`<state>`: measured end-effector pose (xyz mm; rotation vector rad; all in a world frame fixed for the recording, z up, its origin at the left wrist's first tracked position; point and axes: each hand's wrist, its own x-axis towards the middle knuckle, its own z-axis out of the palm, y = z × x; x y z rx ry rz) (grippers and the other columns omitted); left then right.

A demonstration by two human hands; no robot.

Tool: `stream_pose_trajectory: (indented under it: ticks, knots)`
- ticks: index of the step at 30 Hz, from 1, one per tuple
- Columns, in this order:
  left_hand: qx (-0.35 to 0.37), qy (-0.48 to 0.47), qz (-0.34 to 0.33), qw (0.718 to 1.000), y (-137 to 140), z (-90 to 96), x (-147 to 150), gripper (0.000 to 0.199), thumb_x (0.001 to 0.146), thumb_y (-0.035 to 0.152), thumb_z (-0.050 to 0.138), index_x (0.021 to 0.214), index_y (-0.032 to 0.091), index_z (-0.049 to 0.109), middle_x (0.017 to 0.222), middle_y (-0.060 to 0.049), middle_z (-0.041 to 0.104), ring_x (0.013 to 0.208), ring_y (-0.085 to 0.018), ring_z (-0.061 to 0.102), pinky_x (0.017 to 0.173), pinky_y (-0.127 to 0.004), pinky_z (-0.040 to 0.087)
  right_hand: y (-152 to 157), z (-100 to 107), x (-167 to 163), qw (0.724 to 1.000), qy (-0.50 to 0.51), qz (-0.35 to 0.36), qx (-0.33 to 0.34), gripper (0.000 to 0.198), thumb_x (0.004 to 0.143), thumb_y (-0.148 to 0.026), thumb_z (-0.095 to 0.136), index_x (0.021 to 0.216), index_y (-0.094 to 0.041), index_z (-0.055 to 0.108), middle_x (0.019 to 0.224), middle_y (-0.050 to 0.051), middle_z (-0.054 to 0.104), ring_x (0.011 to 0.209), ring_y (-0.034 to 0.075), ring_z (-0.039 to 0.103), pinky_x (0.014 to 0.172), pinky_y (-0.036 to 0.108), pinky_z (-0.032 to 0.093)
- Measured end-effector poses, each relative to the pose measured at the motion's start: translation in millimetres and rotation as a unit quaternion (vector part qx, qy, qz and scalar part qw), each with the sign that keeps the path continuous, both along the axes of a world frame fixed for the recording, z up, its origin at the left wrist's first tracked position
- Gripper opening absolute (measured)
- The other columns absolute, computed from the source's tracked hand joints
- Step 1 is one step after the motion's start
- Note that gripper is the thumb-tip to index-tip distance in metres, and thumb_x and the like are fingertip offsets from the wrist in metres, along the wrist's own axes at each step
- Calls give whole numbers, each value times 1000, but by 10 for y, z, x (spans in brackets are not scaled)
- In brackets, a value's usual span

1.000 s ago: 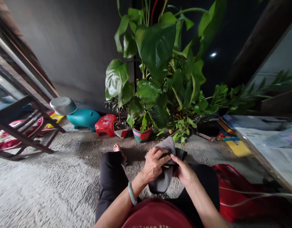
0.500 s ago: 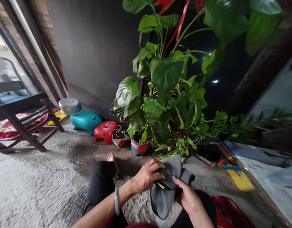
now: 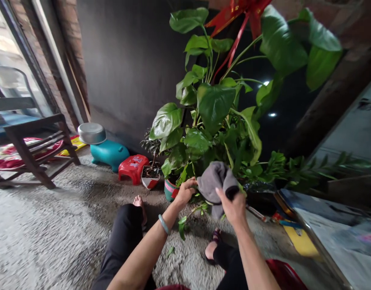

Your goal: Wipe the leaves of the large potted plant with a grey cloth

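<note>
A soft grey cloth (image 3: 215, 181) with a dark edge is bunched in my right hand (image 3: 236, 205), the thumb pressing on its near side. It is held up against the lower leaves of a large potted plant (image 3: 217, 102). My left hand (image 3: 186, 192) is at the left edge of the cloth with its fingers bent together. Whether those fingertips pinch the cloth or a leaf is hidden. Below the hands, a few small leaves (image 3: 182, 227) hang over the floor. The green and pink pot (image 3: 170, 190) is partly behind my left hand.
A small white and red pot (image 3: 151, 181), a red stool (image 3: 133, 168), a teal animal-shaped seat (image 3: 109, 154) and a metal basin (image 3: 91, 133) line the wall. A wooden chair (image 3: 37, 149) stands left. At right is a paper-covered table (image 3: 330, 237). My feet are on the rough floor.
Both hands have moved forward and up with the cloth, from above my lap to the plant's lower leaves. The cloth is more bunched in my right hand; my left hand has shifted to its edge.
</note>
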<state>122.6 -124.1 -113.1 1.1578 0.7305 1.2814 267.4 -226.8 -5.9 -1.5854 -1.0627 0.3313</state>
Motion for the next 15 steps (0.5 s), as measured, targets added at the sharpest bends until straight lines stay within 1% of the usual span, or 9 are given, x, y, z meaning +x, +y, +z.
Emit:
stream_pose_trajectory:
  ticks: [2,3,5,6,7,8,10,13,15]
  knots:
    - [-33,-45,-45,997,-53,-4,0,43,59,15,66,98,15,83,116,-12,78,125,-33,62,114,-49,42,-115,-35,43,1000,-2,2,17,65,64,-64,80,106,-15,74,120,24,76,125,44,65,112,59,48]
    - [-45,-62,-53,996,-87,-1,-10,47,59,14,66,103,16,83,114,-11,78,122,-32,64,113,-47,43,-163,-2,70,999,-4,-23,46,68,65,-65,80,110,-14,74,122,23,75,126,43,65,112,58,48]
    - [-63,-78,-38,994,-152,15,-22,54,58,13,68,109,18,83,117,-10,78,121,-31,64,113,-45,42,-178,151,104,990,-15,-89,113,75,66,-65,82,119,-13,71,127,21,74,131,40,63,114,55,47]
    - [-67,-82,-25,994,-177,28,-18,56,57,13,68,110,19,84,120,-9,78,122,-30,63,114,-44,41,-134,247,105,984,-31,-113,137,78,67,-65,82,124,-13,70,130,21,72,134,39,60,116,54,45]
    - [-69,-85,-17,994,-197,44,-9,57,57,13,69,112,20,84,123,-8,77,121,-29,63,114,-44,41,-63,334,95,980,-48,-125,144,80,68,-64,82,127,-12,68,133,21,71,137,38,58,119,53,42]
    - [-74,-92,-14,993,-212,59,2,58,58,13,69,113,21,83,125,-8,76,119,-29,64,113,-44,42,23,396,75,981,-60,-127,135,80,68,-64,81,127,-12,67,135,22,69,139,39,56,121,53,41]
    - [-87,-113,-16,990,-230,79,12,59,58,14,70,116,21,83,124,-9,76,115,-28,66,110,-44,44,171,412,16,990,-63,-98,79,73,66,-65,78,115,-13,70,128,25,71,134,42,59,117,54,44]
    - [-90,-142,-12,986,-233,61,-39,60,58,13,70,115,20,83,123,-9,78,120,-29,65,111,-42,44,149,213,-42,999,-32,-26,-12,53,63,-64,74,88,-18,70,105,26,76,119,45,68,103,57,54]
    - [-91,-150,-12,984,-223,23,-101,62,57,11,69,117,20,82,119,-9,79,121,-28,66,112,-40,44,-18,88,-5,999,-13,1,-42,48,61,-63,74,82,-20,69,99,25,77,116,46,70,99,56,56]
